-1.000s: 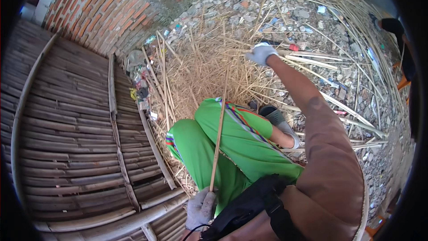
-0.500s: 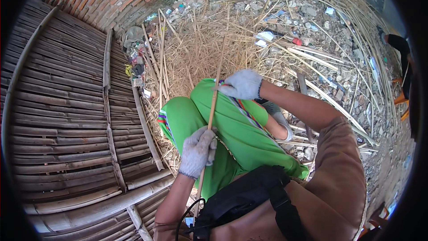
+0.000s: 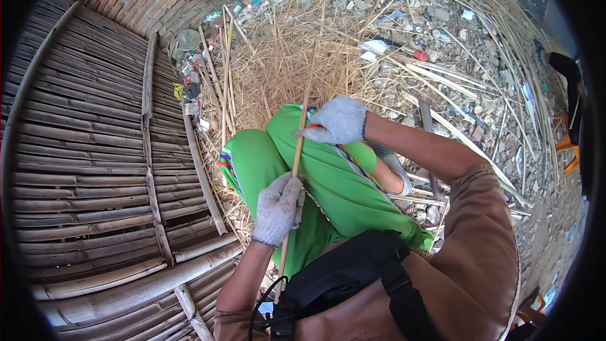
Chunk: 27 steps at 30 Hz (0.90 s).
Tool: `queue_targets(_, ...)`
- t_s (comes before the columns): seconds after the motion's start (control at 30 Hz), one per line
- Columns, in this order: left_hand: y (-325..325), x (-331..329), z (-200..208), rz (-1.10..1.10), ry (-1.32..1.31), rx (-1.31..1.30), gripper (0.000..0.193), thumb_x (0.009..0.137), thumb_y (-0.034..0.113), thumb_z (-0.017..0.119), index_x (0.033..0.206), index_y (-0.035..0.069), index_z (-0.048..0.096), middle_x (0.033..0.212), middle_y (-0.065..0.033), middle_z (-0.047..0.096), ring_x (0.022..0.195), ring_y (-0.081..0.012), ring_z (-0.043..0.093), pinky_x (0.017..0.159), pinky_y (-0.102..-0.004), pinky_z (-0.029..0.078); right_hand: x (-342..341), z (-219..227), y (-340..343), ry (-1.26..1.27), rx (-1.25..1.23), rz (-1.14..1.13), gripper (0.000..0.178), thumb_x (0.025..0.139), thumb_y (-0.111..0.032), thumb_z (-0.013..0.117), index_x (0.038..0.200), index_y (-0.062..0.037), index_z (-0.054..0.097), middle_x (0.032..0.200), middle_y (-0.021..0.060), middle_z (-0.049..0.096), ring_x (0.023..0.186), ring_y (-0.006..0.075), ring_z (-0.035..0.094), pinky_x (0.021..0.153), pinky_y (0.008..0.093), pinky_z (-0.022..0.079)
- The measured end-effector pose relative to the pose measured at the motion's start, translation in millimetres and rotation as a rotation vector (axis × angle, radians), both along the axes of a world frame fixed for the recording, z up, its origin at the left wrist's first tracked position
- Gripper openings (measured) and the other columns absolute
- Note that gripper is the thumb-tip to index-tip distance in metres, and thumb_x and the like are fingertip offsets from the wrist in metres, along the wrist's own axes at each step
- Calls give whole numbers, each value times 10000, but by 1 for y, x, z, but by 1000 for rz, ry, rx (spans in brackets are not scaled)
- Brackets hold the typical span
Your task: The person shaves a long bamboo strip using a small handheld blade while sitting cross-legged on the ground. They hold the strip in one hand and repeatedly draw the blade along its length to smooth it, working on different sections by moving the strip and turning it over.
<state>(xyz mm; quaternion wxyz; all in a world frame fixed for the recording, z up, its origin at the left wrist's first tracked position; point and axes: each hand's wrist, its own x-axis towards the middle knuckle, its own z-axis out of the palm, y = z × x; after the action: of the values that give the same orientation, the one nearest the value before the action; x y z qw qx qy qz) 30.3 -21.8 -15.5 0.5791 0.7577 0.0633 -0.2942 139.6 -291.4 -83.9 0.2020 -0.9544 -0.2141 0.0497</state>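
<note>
Rubble-strewn ground [image 3: 437,14] spreads around a person in a brown top [image 3: 476,233], knees drawn up. Nearest the body, the gloved left hand [image 3: 279,205] has its fingers wrapped fully around a long, slender, tan bamboo strip [image 3: 297,158], apparently to steady it; its lower end runs back beneath them. Just beyond, the gloved right hand [image 3: 341,120] has its fingers drawn together on a small red-and-grey tool [image 3: 310,129], seemingly a knife, its tip at the strip, a close grip that likely gives control. Bright green cloth trousers [image 3: 341,192] lie under both sets of fingers, the thighs probably serving as a rest. Past the right fingertips, around the strip's far end, spreads a straw-coloured heap of thin shavings [image 3: 271,82]. Pale split bamboo lengths [image 3: 442,80] lie to the right of those fingers; a brown slatted bamboo panel [image 3: 82,183] fills the left fingers' outer side. Farthest from the fingers are a red brick wall [image 3: 151,0], ahead and left, and, far right, an orange chair [image 3: 566,143] beside another person in dark clothing [image 3: 568,72].
</note>
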Motion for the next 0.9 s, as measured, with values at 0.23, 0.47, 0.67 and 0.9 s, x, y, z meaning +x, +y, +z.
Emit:
queue_targets(0.23, -3, 5, 1, -26, -59, 57, 390, 1167, 313, 617, 1334, -31, 692, 744, -5, 608, 484, -89, 531, 431, -273, 412, 12, -10, -6, -36, -20, 17, 662, 1076, -725, 475, 1016, -173, 835, 867, 213, 780, 800, 425, 776, 692, 560, 616)
queue_targets(0.47, 20, -17, 8, -62, -29, 94, 392, 1167, 326, 614, 1353, -13, 682, 747, -1, 617, 489, -81, 532, 444, -262, 418, 28, -28, -95, 14, 26, -347, 682, 1090, -699, 437, 1053, -155, 845, 964, 224, 803, 947, 435, 787, 864, 544, 622)
queue_targets(0.67, 9, -14, 9, -134, -110, 141, 397, 1167, 317, 605, 1371, -18, 671, 757, -9, 644, 499, -81, 555, 454, -264, 430, -16, -4, -33, 104, 106, -150, 692, 1078, -722, 445, 1003, -157, 836, 924, 222, 793, 878, 439, 782, 816, 576, 623)
queue_targets(0.9, -4, -3, 12, -208, -187, 133, 395, 1144, 214, 524, 1428, -35, 640, 782, -17, 667, 503, -84, 561, 461, -271, 451, -24, -1, -12, 78, 219, -6, 738, 1075, -760, 446, 945, -139, 821, 856, 232, 773, 797, 452, 774, 758, 579, 627)
